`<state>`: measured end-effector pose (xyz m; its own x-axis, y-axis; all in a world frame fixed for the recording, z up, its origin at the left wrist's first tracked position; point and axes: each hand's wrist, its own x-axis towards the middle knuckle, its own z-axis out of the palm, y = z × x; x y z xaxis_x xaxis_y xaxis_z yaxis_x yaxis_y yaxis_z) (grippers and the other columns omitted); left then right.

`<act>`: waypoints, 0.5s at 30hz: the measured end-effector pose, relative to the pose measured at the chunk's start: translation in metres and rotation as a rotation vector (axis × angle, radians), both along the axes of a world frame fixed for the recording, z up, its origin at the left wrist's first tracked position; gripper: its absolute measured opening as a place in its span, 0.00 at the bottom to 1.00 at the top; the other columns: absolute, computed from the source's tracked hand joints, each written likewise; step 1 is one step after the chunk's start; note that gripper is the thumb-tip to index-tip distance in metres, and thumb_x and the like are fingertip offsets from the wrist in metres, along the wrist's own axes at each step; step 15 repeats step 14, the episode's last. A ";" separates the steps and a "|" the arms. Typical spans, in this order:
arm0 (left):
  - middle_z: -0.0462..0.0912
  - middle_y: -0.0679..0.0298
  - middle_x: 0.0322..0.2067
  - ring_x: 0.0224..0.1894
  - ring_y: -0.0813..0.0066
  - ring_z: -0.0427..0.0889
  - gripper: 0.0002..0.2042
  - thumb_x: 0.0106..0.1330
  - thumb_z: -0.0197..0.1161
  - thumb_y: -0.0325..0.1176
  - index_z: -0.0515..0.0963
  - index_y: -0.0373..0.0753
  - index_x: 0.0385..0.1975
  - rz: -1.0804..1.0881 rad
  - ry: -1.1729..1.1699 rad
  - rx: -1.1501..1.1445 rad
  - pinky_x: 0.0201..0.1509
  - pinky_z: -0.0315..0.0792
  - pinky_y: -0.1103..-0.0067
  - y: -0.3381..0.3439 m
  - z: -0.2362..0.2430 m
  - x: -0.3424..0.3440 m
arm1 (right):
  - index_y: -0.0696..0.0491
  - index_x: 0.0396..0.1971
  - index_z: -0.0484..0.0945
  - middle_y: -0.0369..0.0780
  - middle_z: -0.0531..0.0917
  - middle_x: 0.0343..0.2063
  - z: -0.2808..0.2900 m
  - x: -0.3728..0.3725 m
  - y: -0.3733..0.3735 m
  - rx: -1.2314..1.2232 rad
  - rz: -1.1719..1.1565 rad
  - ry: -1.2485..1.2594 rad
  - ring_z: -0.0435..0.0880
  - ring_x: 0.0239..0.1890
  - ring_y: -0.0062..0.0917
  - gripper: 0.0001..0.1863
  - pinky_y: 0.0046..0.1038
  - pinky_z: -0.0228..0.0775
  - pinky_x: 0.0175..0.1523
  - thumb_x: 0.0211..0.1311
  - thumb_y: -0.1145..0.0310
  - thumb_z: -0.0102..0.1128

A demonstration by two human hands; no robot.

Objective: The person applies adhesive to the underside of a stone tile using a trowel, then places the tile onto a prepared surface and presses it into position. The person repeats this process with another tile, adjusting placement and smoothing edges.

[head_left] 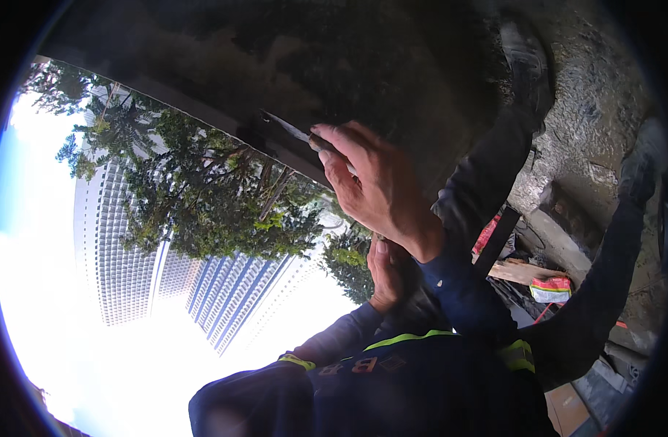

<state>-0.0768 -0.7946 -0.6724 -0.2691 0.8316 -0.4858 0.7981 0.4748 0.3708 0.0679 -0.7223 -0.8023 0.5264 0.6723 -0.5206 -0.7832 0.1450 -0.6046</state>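
Note:
My right hand (377, 182) is closed around the handle of a trowel (294, 131). Its thin, pale blade is seen nearly edge-on and points up and left, close against a dark, damp-looking surface (224, 80) by that surface's straight edge. Lower down, behind my right wrist, my left hand (385, 280) has its thumb raised and its fingers curled. Something dark lies against it, but the right wrist and sleeve hide most of this, so I cannot make out what it holds.
Beyond the edge on the left stand trees (210, 182) and tall buildings (130, 240) under bright sky. My boots (527, 54) are on rough, wet-looking ground (581, 95) at right. A concrete block (563, 226), a wooden piece (520, 271) and a red-and-white packet (551, 289) lie near my legs.

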 end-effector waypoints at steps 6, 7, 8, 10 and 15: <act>0.76 0.73 0.33 0.40 0.82 0.77 0.25 0.83 0.52 0.55 0.76 0.35 0.56 0.086 0.272 -0.083 0.47 0.69 0.80 0.012 0.013 -0.014 | 0.57 0.57 0.82 0.47 0.86 0.42 -0.022 0.011 -0.004 0.070 0.126 0.033 0.90 0.37 0.41 0.15 0.37 0.83 0.40 0.74 0.73 0.61; 0.76 0.73 0.33 0.40 0.82 0.77 0.25 0.83 0.52 0.55 0.76 0.35 0.56 0.101 0.316 -0.072 0.47 0.69 0.80 0.012 0.014 -0.019 | 0.57 0.57 0.82 0.47 0.86 0.42 -0.024 0.011 -0.004 0.074 0.111 0.024 0.90 0.37 0.41 0.16 0.37 0.83 0.40 0.74 0.72 0.61; 0.77 0.73 0.33 0.40 0.82 0.77 0.25 0.83 0.52 0.56 0.76 0.35 0.56 0.129 0.239 -0.071 0.47 0.69 0.80 0.012 0.014 -0.025 | 0.57 0.57 0.82 0.47 0.86 0.41 -0.025 0.010 -0.003 0.073 0.134 0.020 0.90 0.36 0.40 0.16 0.37 0.83 0.39 0.73 0.72 0.61; 0.77 0.69 0.39 0.44 0.80 0.78 0.26 0.83 0.52 0.56 0.74 0.36 0.60 0.221 0.134 -0.062 0.50 0.70 0.78 0.014 0.012 -0.037 | 0.57 0.58 0.82 0.46 0.85 0.41 -0.025 0.008 0.000 0.073 0.139 0.009 0.89 0.36 0.39 0.16 0.37 0.83 0.39 0.73 0.72 0.61; 0.79 0.57 0.62 0.63 0.70 0.80 0.31 0.82 0.53 0.53 0.65 0.36 0.74 0.363 0.112 -0.109 0.67 0.74 0.71 0.012 0.020 -0.048 | 0.57 0.60 0.80 0.46 0.84 0.41 -0.020 0.003 0.006 0.080 0.060 -0.017 0.89 0.35 0.38 0.18 0.35 0.84 0.38 0.74 0.71 0.61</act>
